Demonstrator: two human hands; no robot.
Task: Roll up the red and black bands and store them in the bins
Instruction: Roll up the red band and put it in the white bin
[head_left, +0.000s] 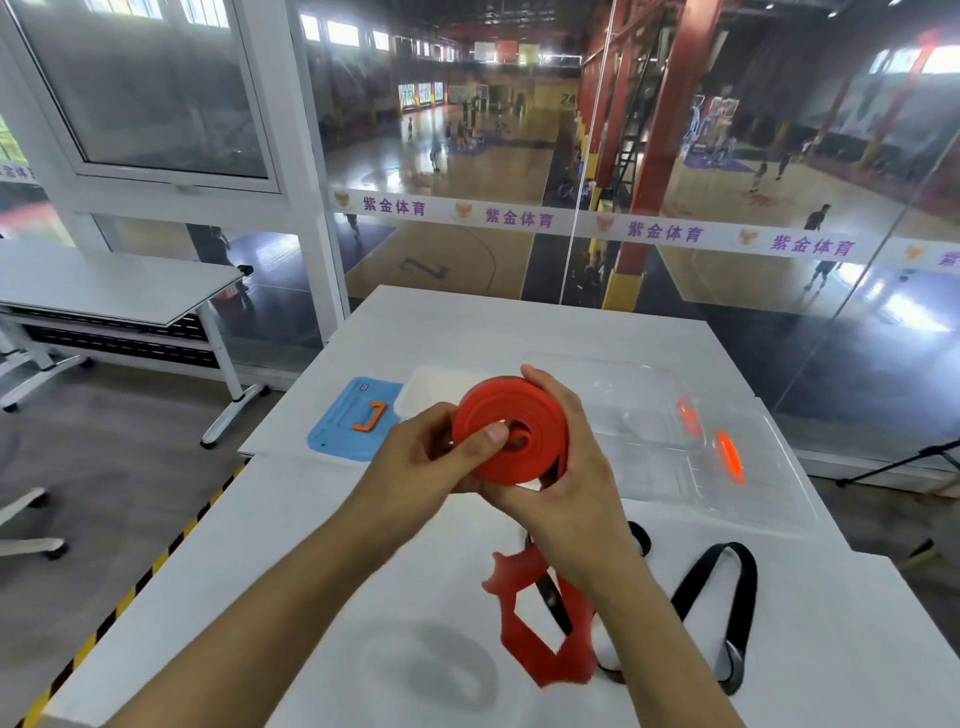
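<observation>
Both hands, L & R, grip red band roll; black band loose on table.

My white table carries a blue lid at its far left, with a small orange clip on top, and a white bin just beside it. To the far right sits a clear bin next to a clear lid. Nearer me, the loose tail of the red band lies crumpled on the tabletop, tangled with the black band that loops out to its right.
</observation>
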